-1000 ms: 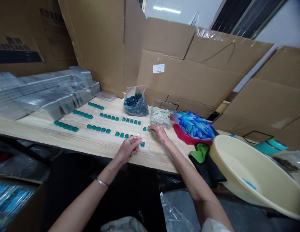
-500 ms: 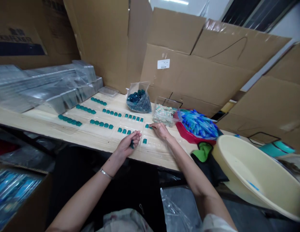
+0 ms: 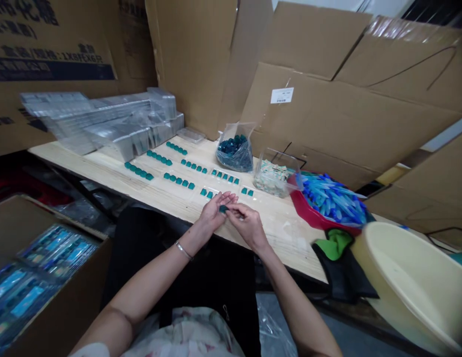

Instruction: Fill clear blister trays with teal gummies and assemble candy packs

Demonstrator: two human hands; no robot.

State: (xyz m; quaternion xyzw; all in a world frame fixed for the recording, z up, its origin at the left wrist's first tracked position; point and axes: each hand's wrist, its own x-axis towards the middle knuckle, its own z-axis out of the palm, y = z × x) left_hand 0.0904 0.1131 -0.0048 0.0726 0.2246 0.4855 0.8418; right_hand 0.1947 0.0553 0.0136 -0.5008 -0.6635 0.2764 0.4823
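My left hand (image 3: 212, 213) is turned palm up over the table's front edge, cupped around at least one small dark teal faceted piece (image 3: 223, 208). My right hand (image 3: 249, 225) meets it there, thumb and fingers pinched at that piece. How many pieces lie in the palm is hidden by the fingers. On the table behind, teal pieces stand in short rows, some in clear shallow trays; one row (image 3: 179, 181) is left of my hands. A short pair of teal pieces (image 3: 247, 192) sits just beyond my right hand.
A plastic bag of teal pieces (image 3: 236, 161) and a clear box of pale pieces (image 3: 271, 179) stand at the back. To the right are a red basin (image 3: 305, 210) of blue pointed pieces, a green-black cloth (image 3: 337, 245) and a cream tub (image 3: 405, 277). Stacked clear trays (image 3: 122, 119) stand left.
My right hand has drawn back from the far tray to my left palm, where it now pinches at a teal piece. The camera view has turned left.
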